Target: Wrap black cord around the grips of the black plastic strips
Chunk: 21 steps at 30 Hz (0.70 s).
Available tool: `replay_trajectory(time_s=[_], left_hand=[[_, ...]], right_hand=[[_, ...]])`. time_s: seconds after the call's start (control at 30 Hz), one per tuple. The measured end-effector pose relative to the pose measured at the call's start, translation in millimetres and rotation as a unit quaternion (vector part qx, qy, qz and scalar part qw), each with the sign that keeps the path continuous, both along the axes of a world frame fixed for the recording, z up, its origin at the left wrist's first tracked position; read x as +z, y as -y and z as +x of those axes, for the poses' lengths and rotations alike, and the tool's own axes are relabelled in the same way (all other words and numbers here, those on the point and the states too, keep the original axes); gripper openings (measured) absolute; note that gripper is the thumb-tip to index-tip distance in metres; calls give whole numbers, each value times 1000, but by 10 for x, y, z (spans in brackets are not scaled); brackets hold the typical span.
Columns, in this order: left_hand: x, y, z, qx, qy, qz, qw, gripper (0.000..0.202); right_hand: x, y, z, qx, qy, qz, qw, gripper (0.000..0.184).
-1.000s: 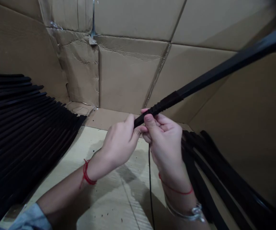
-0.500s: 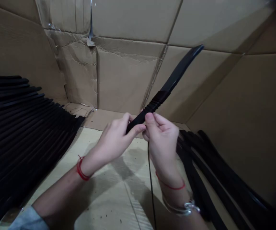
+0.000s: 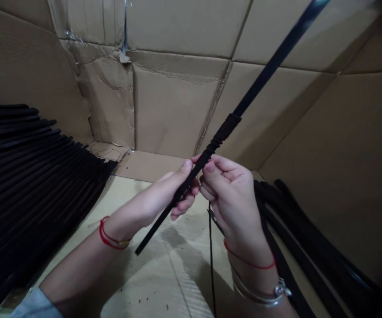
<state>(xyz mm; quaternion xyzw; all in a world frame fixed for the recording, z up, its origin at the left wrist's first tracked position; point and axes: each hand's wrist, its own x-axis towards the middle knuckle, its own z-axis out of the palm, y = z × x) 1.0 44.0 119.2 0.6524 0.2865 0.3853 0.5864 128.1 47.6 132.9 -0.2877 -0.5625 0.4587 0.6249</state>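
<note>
You are working over a pale corrugated cardboard floor point(image 3: 121, 196), with a fanned stack of long black strips point(image 3: 28, 176) lying on it to your left and a looser pile of black strips point(image 3: 299, 232) lying to your right. Brown cardboard walls point(image 3: 177, 110) are standing behind, and a long black ribbed rod point(image 3: 231, 123) is running through your left hand point(image 3: 154, 203) and right hand point(image 3: 231, 194).

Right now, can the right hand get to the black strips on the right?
Probably yes. The right hand sits close beside the black strips, with nothing between them. But it is pinching the ribbed black rod, so it would likely need to let go first.
</note>
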Motion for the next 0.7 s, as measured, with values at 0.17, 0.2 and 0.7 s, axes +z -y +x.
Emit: replay_trajectory(time_s=[0.17,0.2,0.7], left_hand=[[-26,-4,-45,127,-46,142,981,54],[-25,-16,-71,68,-52,119,989,60],[-70,19,47,225,35,143,963,52]], right_hand=[[-9,-7,-3,13,-1,-7,1000,33],[-2,14,-3,39,22,-14,999,32],[2,42,-30,-59,-29,15,998,32]])
